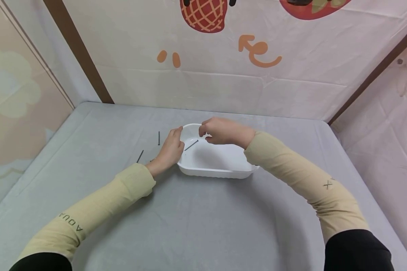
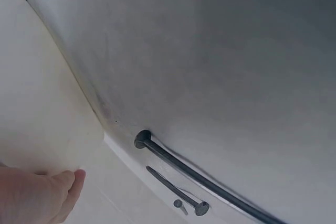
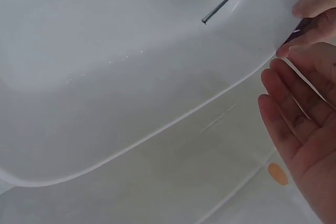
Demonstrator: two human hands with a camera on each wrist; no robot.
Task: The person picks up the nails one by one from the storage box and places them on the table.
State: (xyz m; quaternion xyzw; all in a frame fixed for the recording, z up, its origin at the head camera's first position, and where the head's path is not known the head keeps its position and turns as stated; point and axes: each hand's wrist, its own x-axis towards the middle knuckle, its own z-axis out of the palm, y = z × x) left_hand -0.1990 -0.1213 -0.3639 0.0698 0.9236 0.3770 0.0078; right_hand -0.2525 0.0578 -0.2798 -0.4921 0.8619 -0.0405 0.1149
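A white plastic tray (image 1: 217, 173) sits on the table, and my left hand (image 1: 169, 149) grips its left rim, thumb on the inner side. Inside the tray lies one dark nail (image 3: 224, 4), toward the left end. Over the tray's far side hovers my right hand (image 1: 224, 131); the right wrist view shows its fingers extended with nothing held. Left of the tray, an upright-looking nail (image 1: 159, 138) and a slanted nail (image 1: 140, 156) lie on the table. In the left wrist view, a large nail (image 2: 199, 179), a medium nail (image 2: 176, 188) and a small nail (image 2: 180, 206) appear.
A grey cloth covers the table (image 1: 190, 226). Behind it hangs a pale printed backdrop (image 1: 129, 82) with orange and red figures. Side curtains (image 1: 386, 124) border the table left and right. Near the tray's right end, the right sleeve (image 1: 285, 162) crosses over its edge.
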